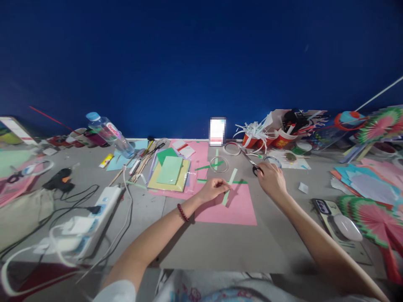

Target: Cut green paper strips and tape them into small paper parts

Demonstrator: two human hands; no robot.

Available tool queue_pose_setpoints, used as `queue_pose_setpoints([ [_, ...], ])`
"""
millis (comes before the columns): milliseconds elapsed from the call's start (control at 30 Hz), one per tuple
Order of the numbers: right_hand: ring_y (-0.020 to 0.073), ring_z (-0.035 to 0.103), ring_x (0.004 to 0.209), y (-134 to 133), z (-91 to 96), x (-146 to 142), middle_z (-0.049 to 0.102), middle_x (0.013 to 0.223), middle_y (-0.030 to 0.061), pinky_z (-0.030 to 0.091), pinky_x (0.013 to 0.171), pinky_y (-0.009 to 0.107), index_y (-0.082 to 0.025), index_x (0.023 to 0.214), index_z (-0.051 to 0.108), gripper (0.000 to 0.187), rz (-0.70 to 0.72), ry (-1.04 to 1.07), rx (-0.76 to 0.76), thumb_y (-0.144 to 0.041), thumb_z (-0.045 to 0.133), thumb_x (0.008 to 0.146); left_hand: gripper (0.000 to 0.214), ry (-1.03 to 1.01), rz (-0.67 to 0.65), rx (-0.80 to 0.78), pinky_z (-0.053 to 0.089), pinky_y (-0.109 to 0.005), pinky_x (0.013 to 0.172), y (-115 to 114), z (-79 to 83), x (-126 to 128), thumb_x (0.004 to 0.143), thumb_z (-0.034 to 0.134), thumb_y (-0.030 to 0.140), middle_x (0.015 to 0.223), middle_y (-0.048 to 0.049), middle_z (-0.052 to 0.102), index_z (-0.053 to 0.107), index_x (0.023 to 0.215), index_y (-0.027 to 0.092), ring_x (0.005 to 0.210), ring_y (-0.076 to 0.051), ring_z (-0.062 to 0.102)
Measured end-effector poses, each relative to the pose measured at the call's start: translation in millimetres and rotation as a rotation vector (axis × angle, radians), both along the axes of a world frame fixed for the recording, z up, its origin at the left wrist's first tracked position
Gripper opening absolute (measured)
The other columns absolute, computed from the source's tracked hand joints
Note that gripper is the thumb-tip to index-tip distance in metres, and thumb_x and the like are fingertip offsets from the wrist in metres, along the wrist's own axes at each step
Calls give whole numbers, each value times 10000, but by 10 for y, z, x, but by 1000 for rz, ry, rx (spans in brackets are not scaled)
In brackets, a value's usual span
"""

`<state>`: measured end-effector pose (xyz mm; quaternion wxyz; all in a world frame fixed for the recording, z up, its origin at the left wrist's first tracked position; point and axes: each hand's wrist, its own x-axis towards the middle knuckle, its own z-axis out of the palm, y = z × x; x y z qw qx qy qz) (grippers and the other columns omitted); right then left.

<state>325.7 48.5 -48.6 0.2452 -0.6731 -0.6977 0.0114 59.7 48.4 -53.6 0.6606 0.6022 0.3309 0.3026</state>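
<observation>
My left hand (213, 188), with a dark red bead bracelet on its wrist, pinches a pale green paper strip (232, 178) between thumb and fingers. The strip is held at a slant above a pink sheet (226, 212). Along the sheet's far edge runs a dark green strip (242, 182). Over to the right, my right hand (272, 179) is closed on the black handles of a pair of scissors (250, 160), whose blades point away and to the left. A tape roll (277, 159) lies just beyond its fingers, partly hidden.
A lit phone (217, 132) leans against the blue wall. Coloured paper packs (170, 170) and a power strip (100, 222) lie left; a water bottle (110, 132) leans behind. Red cups (285, 138) stand at the back right. Another phone (324, 209) and paper fans (371, 218) lie right.
</observation>
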Motion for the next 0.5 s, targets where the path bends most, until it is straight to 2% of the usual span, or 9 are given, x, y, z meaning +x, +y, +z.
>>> queue_pose_setpoints([
  [67, 259, 605, 890, -50, 45, -120, 687, 980, 119, 475, 800, 418, -171, 940, 683, 268, 73, 245, -83, -290, 459, 852, 412, -19, 16, -27, 276, -208, 496, 4, 21, 0, 744, 677, 543, 568, 31, 481, 632, 702, 136, 506, -65, 364],
  [167, 180, 596, 670, -181, 131, -387, 680, 876, 94, 484, 592, 320, -163, 1003, 681, 373, 214, 745, -431, -444, 474, 872, 460, -34, 36, -50, 239, -210, 477, 0, 55, 1, 720, 678, 589, 535, 47, 436, 603, 662, 138, 477, -55, 310],
  [233, 154, 581, 637, -271, 185, -570, 665, 843, 77, 470, 550, 286, -159, 1013, 681, 410, 309, 963, -579, -504, 539, 842, 467, -35, 17, -48, 253, -215, 483, -8, 67, -2, 695, 697, 597, 538, 36, 463, 615, 655, 140, 481, -62, 329],
  [333, 138, 573, 680, -364, 224, -763, 664, 834, 54, 485, 637, 282, -176, 985, 691, 383, 405, 1165, -648, -493, 664, 772, 447, -53, -50, -41, 255, -221, 486, -24, 70, -12, 696, 706, 585, 528, 25, 488, 649, 669, 142, 473, -68, 344],
  [500, 137, 556, 716, -424, 163, -806, 635, 874, 35, 475, 673, 289, -200, 802, 674, 292, 414, 1313, -609, -469, 737, 708, 444, -76, -98, -33, 248, -212, 463, -49, 104, -12, 748, 671, 573, 480, 44, 441, 631, 656, 140, 435, -56, 337],
])
